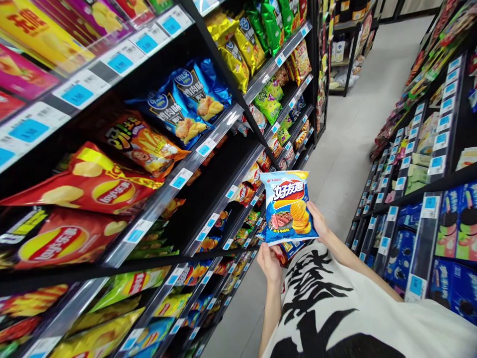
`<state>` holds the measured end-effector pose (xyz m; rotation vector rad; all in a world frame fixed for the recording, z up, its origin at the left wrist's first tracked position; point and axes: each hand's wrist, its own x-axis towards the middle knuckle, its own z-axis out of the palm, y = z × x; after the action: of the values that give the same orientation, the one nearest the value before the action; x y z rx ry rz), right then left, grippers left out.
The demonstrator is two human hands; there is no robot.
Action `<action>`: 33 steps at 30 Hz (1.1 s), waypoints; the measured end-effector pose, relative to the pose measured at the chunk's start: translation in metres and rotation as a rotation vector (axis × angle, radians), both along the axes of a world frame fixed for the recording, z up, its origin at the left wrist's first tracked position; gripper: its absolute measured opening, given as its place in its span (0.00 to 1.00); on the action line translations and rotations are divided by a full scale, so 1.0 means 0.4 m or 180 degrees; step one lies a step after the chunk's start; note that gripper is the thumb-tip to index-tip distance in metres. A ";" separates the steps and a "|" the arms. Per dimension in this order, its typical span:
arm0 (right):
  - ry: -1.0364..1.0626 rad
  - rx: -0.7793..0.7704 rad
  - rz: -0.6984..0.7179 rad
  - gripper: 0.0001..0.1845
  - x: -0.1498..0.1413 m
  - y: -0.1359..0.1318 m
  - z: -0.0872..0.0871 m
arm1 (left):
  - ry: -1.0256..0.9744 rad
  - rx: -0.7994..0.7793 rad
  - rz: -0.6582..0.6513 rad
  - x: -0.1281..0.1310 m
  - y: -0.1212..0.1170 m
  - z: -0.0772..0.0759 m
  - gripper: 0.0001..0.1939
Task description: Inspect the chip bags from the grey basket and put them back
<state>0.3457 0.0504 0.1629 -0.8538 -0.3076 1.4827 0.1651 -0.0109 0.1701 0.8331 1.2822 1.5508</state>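
A light-blue bag of potato chips with a yellow corner is held up before my body, its printed front toward me. My right hand grips its right edge, the fingers mostly hidden behind the bag. At the lower left corner, my left hand is closed, with curled fingers by the bag's bottom edge. Another snack bag, dark blue and red, shows partly beneath the chips, close to my left hand; how it is supported is hidden.
Snack shelves run along the left, carrying red chip bags, an orange snack bag and blue bags. Shelves with blue packs line the right. A grey tiled aisle lies between, with a rack farther along.
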 end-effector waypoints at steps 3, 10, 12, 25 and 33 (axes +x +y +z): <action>-0.0032 0.0056 0.0015 0.32 -0.004 -0.002 -0.009 | 0.0084 0.0006 0.0095 -0.002 -0.001 0.004 0.29; -0.0037 -0.0068 -0.0047 0.33 -0.016 -0.005 -0.014 | 0.0161 0.0055 0.0143 -0.007 -0.006 0.007 0.29; -0.0008 -0.0044 -0.0020 0.32 -0.017 -0.007 -0.008 | 0.0166 0.0048 0.0156 -0.008 -0.008 0.007 0.29; -0.0096 -0.0138 -0.0058 0.34 -0.009 -0.008 -0.011 | 0.0159 -0.0067 0.0099 -0.005 -0.005 0.007 0.30; -0.0168 -0.0083 -0.0086 0.32 -0.007 -0.005 -0.004 | 0.0192 -0.0078 0.0084 -0.001 -0.007 0.005 0.30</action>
<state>0.3430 0.0484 0.1614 -0.9156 -0.3153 1.4435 0.1647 -0.0138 0.1722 0.8561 1.3579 1.5378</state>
